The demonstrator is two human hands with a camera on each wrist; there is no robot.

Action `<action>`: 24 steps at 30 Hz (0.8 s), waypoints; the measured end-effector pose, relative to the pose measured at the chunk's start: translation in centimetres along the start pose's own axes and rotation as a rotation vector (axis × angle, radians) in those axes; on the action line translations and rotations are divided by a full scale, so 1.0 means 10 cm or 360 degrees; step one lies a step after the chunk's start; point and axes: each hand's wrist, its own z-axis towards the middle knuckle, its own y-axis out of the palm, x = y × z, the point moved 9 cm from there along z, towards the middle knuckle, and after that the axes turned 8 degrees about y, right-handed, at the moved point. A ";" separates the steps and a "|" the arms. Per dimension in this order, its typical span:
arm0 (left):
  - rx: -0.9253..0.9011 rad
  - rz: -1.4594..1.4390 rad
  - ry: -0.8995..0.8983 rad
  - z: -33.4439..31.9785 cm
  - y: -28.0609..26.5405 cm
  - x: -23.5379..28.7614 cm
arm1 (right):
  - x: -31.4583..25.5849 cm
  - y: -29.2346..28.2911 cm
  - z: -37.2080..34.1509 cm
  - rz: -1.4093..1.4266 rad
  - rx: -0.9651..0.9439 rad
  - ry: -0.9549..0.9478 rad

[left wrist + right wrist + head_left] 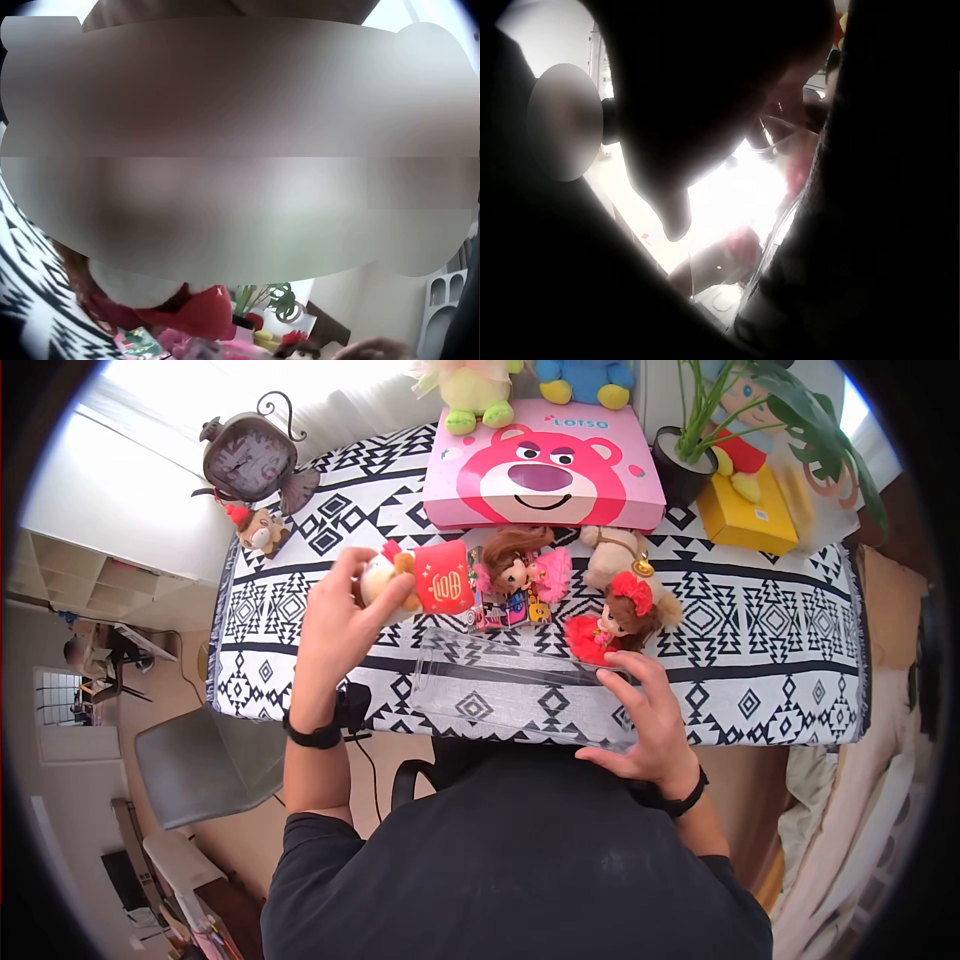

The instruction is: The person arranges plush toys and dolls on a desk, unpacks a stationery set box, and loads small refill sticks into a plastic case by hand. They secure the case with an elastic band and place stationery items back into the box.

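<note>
Taking the clear plastic case (pixel 480 695) near the counter's (pixel 340 690) front edge as the dial's centre, I see a clock ornament (pixel 248 455) far off at ten. Nearer at ten, the left hand (pixel 340 615) pinches a small plush toy (pixel 375 582), with a red packet (pixel 443 577) just beside it at eleven. At twelve lies a pink-dressed doll (pixel 530 572), a pink bear-face box (pixel 545 475) behind it; at two, a red-dressed doll (pixel 605 630). Between three and four, the right hand (pixel 652 725) grips the case's end, fingers and thumb spread around it. The left wrist view, mostly blurred, alone shows a pale panel (pixel 444 300) with arched openings; the right wrist's is dark and glaring.
</note>
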 end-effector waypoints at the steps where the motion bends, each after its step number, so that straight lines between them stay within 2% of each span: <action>1: -0.0146 0.0536 0.0065 0.01 0.08 -0.04 | 0.00 0.00 0.00 -0.0004 -0.0003 -0.0007; 3: -0.0370 0.1137 0.0024 -0.06 0.34 -0.26 | 0.01 0.02 -0.01 -0.0004 0.0002 -0.0006; 4: -0.0436 0.1160 -0.0156 -0.08 0.35 -0.27 | 0.03 0.02 -0.01 0.0027 -0.0003 0.0009; 5: -0.0445 0.1161 -0.0150 -0.11 0.35 -0.28 | 0.04 0.03 -0.02 0.0056 -0.0012 0.0026; 8: 0.0001 0.1157 0.0189 -0.16 0.15 -0.01 | 0.04 0.03 -0.02 0.0085 -0.0010 0.0015; 9: 0.0103 0.1060 0.0214 -0.20 0.08 0.07 | 0.05 0.03 -0.02 0.0078 -0.0021 0.0017; 11: 0.0102 0.0803 0.0726 -0.32 0.05 0.56 | 0.05 0.03 -0.04 0.0081 -0.0013 -0.0022; 13: -0.0351 0.0396 0.1092 -0.50 0.22 0.88 | 0.05 0.03 -0.07 0.0075 0.0018 -0.0054; 15: -0.0730 0.0300 0.1101 -0.69 0.48 1.05 | 0.04 0.01 -0.11 0.0077 0.0046 -0.0097; 18: -0.0781 0.0663 0.1162 -0.81 0.72 1.08 | 0.02 -0.02 -0.14 0.0076 0.0117 -0.0190; 21: -0.0789 0.0535 0.1106 -0.78 0.64 1.00 | 0.09 -0.01 -0.24 0.0180 0.0151 -0.0261; 24: -0.0696 0.0276 0.1233 -0.74 0.41 1.07 | 0.19 -0.12 -0.40 0.0178 0.0384 -0.0284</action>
